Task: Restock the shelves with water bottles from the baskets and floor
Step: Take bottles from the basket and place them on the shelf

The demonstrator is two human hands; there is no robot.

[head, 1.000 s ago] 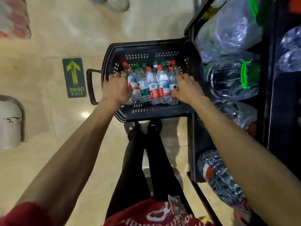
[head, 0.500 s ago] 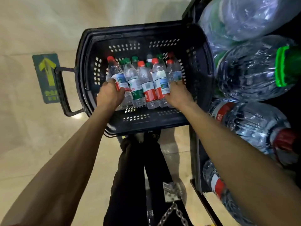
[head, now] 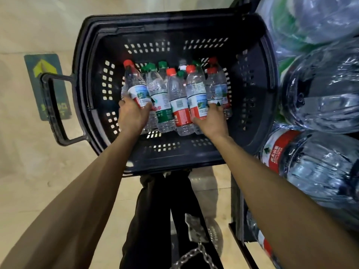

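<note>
**Both hands gripping small bottles inside the black basket**

The person is bending over a black basket (head: 91,61) that is sitting on the pale floor (head: 29,181), just beside a dark shelf (head: 236,206) on the right. A cluster of small water bottles (head: 174,98) is standing packed together in the basket, some wearing red caps and others green.

The left hand (head: 132,116) is gripping the red-capped bottle (head: 136,84) at the left end of the cluster, fingers curling round its label. The right hand (head: 212,121) is wrapping round the lower part of another red-capped bottle (head: 196,90) towards the right end, thumb lying against its red label. Whether it is also catching the neighbouring bottle cannot be told. Both gripped bottles are sitting within the basket's walls.

Large clear water jugs (head: 320,84) are lying stacked on the shelf, and one of them is showing a red label (head: 279,152). The basket's handle (head: 56,109) is sticking out to the left over a green floor sign (head: 46,65) with a yellow arrow. Black trousers (head: 155,220) and a metal chain (head: 194,255) are showing at the bottom.
</note>
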